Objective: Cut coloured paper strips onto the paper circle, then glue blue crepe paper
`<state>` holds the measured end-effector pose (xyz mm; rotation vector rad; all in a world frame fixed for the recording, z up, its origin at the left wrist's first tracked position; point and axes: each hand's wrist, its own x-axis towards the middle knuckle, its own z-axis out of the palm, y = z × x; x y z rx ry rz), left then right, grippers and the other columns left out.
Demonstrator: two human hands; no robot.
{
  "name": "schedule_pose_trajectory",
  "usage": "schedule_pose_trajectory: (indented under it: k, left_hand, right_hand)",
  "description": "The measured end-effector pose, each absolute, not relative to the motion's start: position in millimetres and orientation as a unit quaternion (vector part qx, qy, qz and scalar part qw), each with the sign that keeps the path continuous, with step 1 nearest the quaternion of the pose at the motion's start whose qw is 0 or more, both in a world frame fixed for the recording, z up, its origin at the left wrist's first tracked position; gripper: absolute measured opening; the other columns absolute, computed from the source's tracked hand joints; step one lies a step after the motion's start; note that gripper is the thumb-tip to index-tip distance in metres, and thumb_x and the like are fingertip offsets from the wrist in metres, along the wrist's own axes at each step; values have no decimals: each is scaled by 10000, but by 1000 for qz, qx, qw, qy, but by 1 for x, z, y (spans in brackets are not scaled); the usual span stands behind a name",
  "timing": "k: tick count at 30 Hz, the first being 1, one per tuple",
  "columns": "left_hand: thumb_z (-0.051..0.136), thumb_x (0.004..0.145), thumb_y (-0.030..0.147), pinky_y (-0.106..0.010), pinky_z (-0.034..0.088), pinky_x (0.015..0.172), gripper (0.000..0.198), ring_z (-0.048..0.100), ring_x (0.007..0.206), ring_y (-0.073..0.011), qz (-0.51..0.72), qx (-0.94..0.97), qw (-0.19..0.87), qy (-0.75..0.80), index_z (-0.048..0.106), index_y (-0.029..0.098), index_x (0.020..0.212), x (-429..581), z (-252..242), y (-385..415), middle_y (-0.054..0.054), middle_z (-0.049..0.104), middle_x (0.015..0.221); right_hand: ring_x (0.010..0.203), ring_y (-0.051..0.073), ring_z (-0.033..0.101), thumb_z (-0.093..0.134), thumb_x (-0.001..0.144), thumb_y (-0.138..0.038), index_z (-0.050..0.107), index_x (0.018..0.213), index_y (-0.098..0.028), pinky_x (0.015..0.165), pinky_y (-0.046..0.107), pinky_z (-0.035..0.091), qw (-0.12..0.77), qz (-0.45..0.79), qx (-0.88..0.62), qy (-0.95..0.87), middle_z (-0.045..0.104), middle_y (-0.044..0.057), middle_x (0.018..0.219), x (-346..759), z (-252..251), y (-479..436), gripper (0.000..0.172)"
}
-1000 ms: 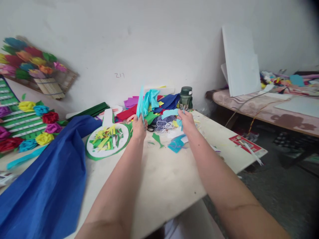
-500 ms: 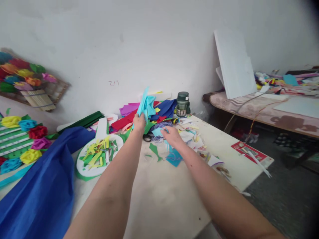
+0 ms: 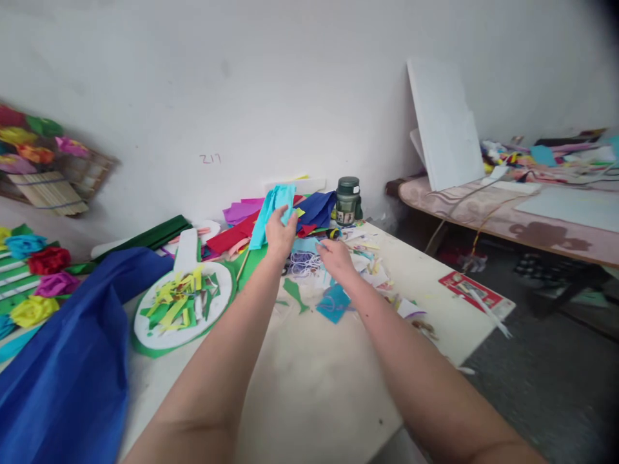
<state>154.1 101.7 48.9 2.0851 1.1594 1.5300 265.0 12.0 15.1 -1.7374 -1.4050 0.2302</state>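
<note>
Over the far part of the table, my left hand [image 3: 281,235] grips a light-blue strip of crepe paper [image 3: 269,216], its thumb and fingers partly spread. A thin wooden stick [image 3: 243,264] shows just below that strip; whether the hand holds it too I cannot tell. My right hand [image 3: 337,260] is closed at the fingertips on a smaller light-blue paper piece [image 3: 305,245]. Beneath it are tangled pale string [image 3: 304,263] and a flat blue piece [image 3: 333,303]. A green paper scrap [image 3: 294,293] lies between my forearms.
At left, a white dish [image 3: 145,322] holds green and yellow scraps, beside blue cloth-like material [image 3: 72,367] and paper flowers [image 3: 48,261]. Coloured sheets [image 3: 316,209] and a dark green bottle [image 3: 347,201] stand near the wall. A red-and-white packet [image 3: 476,295] lies at the table's right edge.
My left hand has turned, and the crepe strip now leans left and lies flatter. The right hand keeps the small blue piece. The view has shifted slightly to the right.
</note>
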Motion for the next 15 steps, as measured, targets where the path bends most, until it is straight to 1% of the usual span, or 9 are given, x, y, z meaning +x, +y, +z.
schedule_pose_trajectory:
  k: [2,3,6,8,10,12,13,15]
  left_hand:
    - [361,843,429,-291,429,828,435,589,925,-188,485,771,186,370,580,143,1087,162,46,76,-85,650,1000]
    - [348,844,461,-284,434,806,442,599,893,-186,442,800,183,364,612,160,1033,165,45,64,-72,664,951]
    - [291,821,571,-331,444,730,550,617,803,-233,323,823,100,457,671,174,808,168,40,37,-91,672,778]
    - [253,809,602,-354,437,700,607,619,785,-262,282,804,40,522,671,168,731,165,40,30,-116,661,732]
    - [239,808,600,-354,428,688,616,617,787,-270,268,793,13,547,665,169,695,159,40,30,-125,653,723]
    - [253,808,583,-336,418,667,591,612,774,-263,269,789,29,552,646,172,648,152,38,35,-114,637,687]
    - [270,806,573,-321,410,646,569,607,751,-252,276,786,56,550,630,173,622,149,37,38,-101,621,651]
    - [323,797,552,-282,387,585,509,583,664,-212,308,768,150,540,578,175,568,145,32,43,-60,553,548]
  right_hand:
    - [605,143,499,409,789,-301,576,678,-181,564,232,343,445,113,-683,-568,569,10,605,269,17,12,234]
    - [623,150,510,404,789,-287,586,720,-179,572,236,352,449,124,-671,-577,584,15,631,270,18,11,222]
    - [712,172,534,411,774,-219,583,829,-176,620,253,376,441,138,-645,-608,623,40,745,272,20,10,185]
    - [748,174,529,423,763,-196,560,851,-174,638,254,377,428,133,-640,-625,622,46,793,270,20,8,165]
    - [730,161,510,435,758,-206,540,816,-169,628,244,365,412,133,-622,-652,602,34,770,269,21,7,126]
    - [656,134,467,446,757,-238,513,713,-168,591,228,337,396,146,-591,-687,545,0,661,267,22,6,107]
    - [611,118,434,452,756,-261,485,649,-170,566,221,315,393,154,-576,-700,494,-21,595,266,23,5,144]
    - [540,91,355,466,748,-312,406,547,-174,521,213,262,400,170,-553,-711,374,-51,501,266,24,3,251]
